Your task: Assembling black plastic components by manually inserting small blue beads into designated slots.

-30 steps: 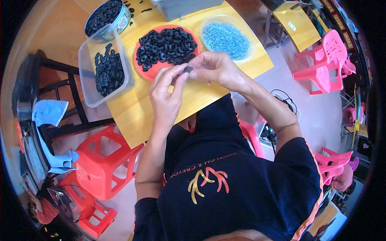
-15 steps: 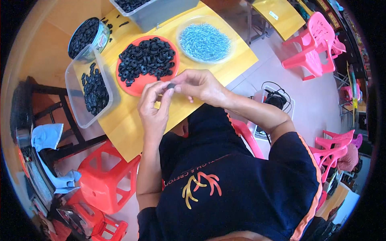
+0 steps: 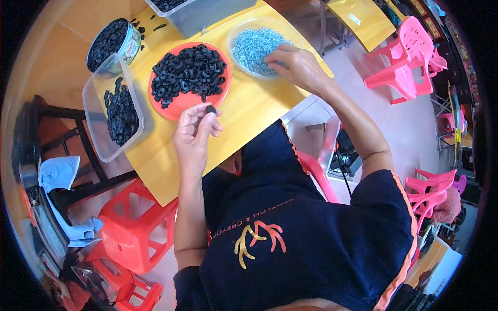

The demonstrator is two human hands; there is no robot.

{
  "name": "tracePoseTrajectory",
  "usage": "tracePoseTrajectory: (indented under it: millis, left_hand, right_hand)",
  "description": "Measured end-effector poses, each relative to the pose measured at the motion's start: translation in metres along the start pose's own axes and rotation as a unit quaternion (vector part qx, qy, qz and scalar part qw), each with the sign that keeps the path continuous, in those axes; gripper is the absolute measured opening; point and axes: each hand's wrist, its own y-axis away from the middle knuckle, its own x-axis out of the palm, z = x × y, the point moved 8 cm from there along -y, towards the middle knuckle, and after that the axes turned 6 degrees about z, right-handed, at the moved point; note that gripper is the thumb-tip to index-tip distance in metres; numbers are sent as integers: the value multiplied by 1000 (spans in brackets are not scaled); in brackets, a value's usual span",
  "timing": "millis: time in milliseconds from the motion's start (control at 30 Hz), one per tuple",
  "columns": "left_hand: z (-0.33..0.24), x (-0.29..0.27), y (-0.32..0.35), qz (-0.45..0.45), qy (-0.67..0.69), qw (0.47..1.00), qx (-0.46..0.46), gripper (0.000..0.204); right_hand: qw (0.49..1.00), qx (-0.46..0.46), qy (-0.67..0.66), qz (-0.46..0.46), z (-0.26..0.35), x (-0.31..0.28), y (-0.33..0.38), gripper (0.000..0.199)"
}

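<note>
Between the thumb and fingers of my left hand is a small round black plastic part, held just off the near edge of the red plate. That plate carries a heap of black plastic parts. My right hand reaches into the clear round bowl on the right, fingers curled down into a mass of tiny shiny bluish pieces. Whatever those fingertips pinch is too small to make out.
On the yellow table, a clear tub of black parts lies left of the plate. Behind it stand a round tub of black parts and a large grey bin. Red stools stand at lower left, pink chairs to the right.
My right hand has left the black part and moved right, into the bowl of bluish pieces. My left hand keeps the black part near the plate, shifted slightly left and down.
</note>
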Motion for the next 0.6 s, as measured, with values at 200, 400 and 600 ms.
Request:
tracePoseTrajectory:
  millis: [200, 400, 600]
  left_hand:
    - [-3, 10, 3, 6, -33, 999, -15, 17]
    - [-6, 14, 1, 20, -68, 997, 4, 17]
    - [-2, 12, 1, 29, -37, 999, -25, 18]
  right_hand:
    - [996, -21, 68, 59, 0, 7, -10, 15]
    - [989, -48, 88, 107, 5, 10, -20, 14]
    - [987, -52, 68, 133, 4, 13, -21, 12]
